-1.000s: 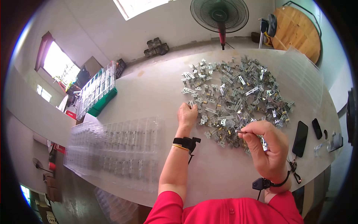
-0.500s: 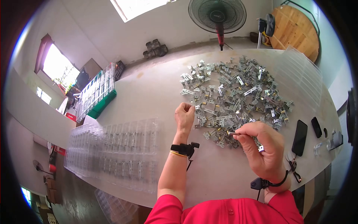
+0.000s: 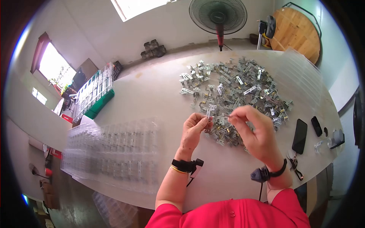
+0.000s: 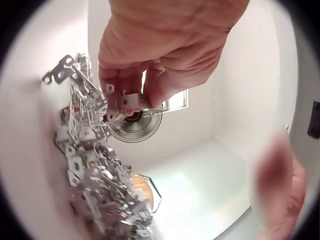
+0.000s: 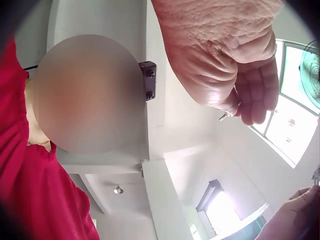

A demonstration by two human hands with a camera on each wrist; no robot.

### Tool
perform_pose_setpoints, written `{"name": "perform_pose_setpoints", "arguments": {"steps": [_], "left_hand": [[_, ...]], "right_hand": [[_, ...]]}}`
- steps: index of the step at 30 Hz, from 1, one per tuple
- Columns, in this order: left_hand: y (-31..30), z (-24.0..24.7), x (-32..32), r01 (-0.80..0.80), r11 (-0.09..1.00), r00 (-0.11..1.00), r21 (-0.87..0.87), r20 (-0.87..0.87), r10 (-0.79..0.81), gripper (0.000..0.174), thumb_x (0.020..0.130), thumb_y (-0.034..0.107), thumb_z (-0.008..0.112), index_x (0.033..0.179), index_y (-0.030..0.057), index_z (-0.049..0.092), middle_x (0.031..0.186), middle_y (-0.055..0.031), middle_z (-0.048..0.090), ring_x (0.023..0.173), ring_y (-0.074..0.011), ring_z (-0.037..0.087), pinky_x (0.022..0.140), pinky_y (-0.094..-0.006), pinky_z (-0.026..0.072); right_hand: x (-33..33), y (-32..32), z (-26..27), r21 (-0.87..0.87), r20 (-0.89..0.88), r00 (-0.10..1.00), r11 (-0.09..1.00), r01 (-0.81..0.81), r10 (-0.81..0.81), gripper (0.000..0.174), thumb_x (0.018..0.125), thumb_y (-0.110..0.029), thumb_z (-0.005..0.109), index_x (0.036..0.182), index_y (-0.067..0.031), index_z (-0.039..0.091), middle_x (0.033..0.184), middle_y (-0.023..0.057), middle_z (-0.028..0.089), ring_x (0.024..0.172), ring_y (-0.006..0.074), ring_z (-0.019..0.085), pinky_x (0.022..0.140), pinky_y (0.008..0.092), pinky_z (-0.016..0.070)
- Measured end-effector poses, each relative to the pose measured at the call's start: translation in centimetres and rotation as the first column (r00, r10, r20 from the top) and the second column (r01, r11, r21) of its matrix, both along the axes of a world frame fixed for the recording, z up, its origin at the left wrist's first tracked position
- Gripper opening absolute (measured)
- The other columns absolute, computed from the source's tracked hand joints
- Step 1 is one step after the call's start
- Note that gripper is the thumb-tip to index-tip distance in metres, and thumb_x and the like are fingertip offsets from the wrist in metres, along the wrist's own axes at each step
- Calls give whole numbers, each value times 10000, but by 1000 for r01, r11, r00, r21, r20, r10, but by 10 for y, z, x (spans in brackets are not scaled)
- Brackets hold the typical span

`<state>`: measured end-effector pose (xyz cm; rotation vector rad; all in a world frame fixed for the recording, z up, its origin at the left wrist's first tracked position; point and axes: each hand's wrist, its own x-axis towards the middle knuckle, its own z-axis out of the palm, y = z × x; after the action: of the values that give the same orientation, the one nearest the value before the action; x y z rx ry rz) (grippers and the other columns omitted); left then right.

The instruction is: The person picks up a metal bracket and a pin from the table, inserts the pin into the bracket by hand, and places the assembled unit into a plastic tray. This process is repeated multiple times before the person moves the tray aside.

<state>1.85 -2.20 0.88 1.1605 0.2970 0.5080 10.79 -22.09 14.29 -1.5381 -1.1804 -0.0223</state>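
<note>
My left hand [image 3: 192,131] pinches a small silver metal bracket [image 3: 208,113] between thumb and fingers at the near left edge of a heap of similar brackets [image 3: 243,89]. In the left wrist view, the flat, holed bracket [image 4: 129,101] sticks out below the fingertips. Just to the right, my right hand [image 3: 256,133] pinches a thin, short metal piece [image 3: 227,116] between thumb and forefinger, pointed toward the bracket. A shiny end of this metal piece [image 5: 223,117] shows past the thumb in the right wrist view; the fingers hide the remainder.
Clear compartment trays [image 3: 110,152] with rows of brackets lie at the left. A green crate [image 3: 99,104] stands behind them. To the right are a phone [image 3: 299,136], pliers [image 3: 293,165] and another clear tray [image 3: 302,78]. A fan [image 3: 218,17] stands beyond the table.
My left hand has come back from the heap's left edge with a bracket. The right hand has moved left and forward with its metal piece, bringing the two hands close together.
</note>
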Motion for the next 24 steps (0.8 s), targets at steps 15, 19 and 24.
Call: {"name": "perform_pose_setpoints", "arguments": {"steps": [15, 19, 24], "left_hand": [[-27, -22, 2, 210, 974, 975, -82, 92, -203, 114, 1000, 127, 601, 1051, 26, 588, 1038, -79, 685, 910, -152, 668, 842, -307, 533], [-28, -23, 1, 193, 981, 977, -37, 103, -188, 155, 967, 150, 663, 1038, 35, 587, 940, -31, 650, 843, -107, 632, 770, -257, 514], [-25, -31, 3, 232, 969, 965, -81, 143, -219, 243, 939, 125, 700, 1090, 35, 532, 921, -26, 631, 827, -111, 617, 730, -260, 505]], "right_hand": [[33, 34, -83, -184, -465, 884, 982, -40, -51, 106, 980, -125, 624, 1007, -23, 630, 786, 42, 654, 730, 77, 632, 645, 251, 504], [29, 38, -86, -244, -359, 922, 968, 56, -143, 91, 976, -100, 609, 982, -11, 626, 764, 38, 659, 705, 95, 659, 633, 256, 528], [26, 48, -93, -251, -370, 920, 968, 31, -126, 91, 985, -107, 617, 982, -16, 621, 786, 17, 652, 704, 84, 649, 648, 242, 536]]}}
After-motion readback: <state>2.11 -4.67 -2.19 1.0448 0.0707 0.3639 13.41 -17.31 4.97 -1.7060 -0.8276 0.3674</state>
